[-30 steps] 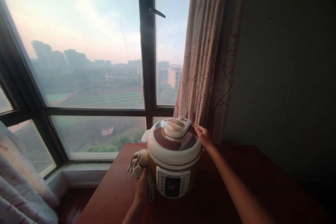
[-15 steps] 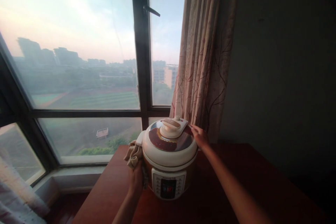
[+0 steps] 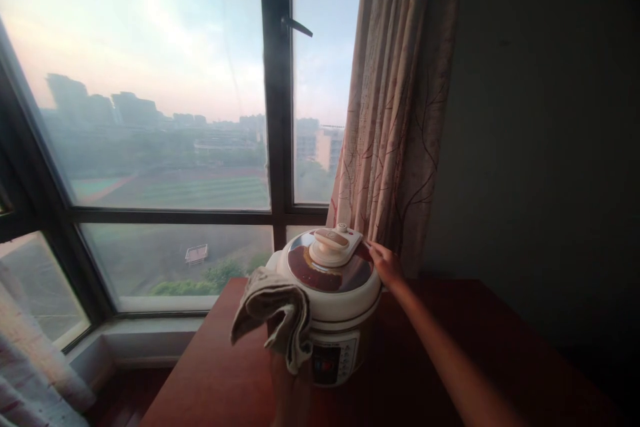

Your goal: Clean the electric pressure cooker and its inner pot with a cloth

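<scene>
A cream and brown electric pressure cooker (image 3: 340,310) stands on a reddish wooden table (image 3: 430,373) by the window. My right hand (image 3: 386,263) rests on the right rim of its lid, fingers curled against it. My left hand (image 3: 290,387) is mostly hidden under a beige cloth (image 3: 275,317), which it holds up against the cooker's front left side, covering part of the control panel (image 3: 333,363).
A patterned curtain (image 3: 400,107) hangs just behind the cooker. A large dark-framed window (image 3: 277,113) fills the left. A dark wall (image 3: 550,133) is on the right. Another curtain (image 3: 30,373) shows at bottom left, with a window sill (image 3: 150,330) below the glass.
My left hand has moved the cloth from the cooker's left side round to its front, and raised it. My right hand has stayed on the lid's rim.
</scene>
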`<state>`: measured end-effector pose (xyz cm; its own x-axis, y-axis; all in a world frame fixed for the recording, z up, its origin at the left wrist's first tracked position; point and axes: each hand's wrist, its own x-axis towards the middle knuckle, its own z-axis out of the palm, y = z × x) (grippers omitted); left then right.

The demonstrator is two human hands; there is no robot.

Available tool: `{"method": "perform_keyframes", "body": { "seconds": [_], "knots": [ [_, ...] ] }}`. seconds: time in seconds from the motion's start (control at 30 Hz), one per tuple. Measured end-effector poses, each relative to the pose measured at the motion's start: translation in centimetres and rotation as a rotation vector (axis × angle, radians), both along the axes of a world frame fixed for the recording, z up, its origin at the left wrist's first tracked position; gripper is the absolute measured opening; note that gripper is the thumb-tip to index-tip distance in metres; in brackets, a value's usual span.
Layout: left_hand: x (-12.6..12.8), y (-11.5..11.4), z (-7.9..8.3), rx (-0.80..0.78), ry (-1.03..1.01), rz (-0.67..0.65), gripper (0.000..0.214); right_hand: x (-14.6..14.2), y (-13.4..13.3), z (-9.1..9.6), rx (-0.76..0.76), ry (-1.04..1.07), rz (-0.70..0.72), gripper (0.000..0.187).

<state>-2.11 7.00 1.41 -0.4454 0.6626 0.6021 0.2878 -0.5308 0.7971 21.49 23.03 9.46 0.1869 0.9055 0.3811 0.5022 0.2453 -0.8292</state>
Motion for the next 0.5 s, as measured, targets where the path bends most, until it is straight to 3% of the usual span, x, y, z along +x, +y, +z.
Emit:
{"method": "perform_keyframes", "body": {
  "seconds": [0.13,0.27,0.37,0.5],
  "knots": [
    [-2.6,3.1,7.5,0.066,0.376,0.002,0.040,0.1,0.1,-0.3,0.018,0.000,-0.003,0.048],
    [-5.2,7.6,13.6,-0.134,0.584,-0.199,0.039,0.2,0.3,-0.5,0.018,0.001,-0.006,0.049],
    [-6.3,11.4,15.4,-0.261,0.524,-0.355,0.033,0.2,0.3,-0.6,0.011,0.003,-0.003,0.050],
    [-7.7,14.7,15.6,-0.411,0.158,-0.452,0.031,0.1,0.2,-0.4,0.009,0.011,0.004,0.049]
  ]
}}
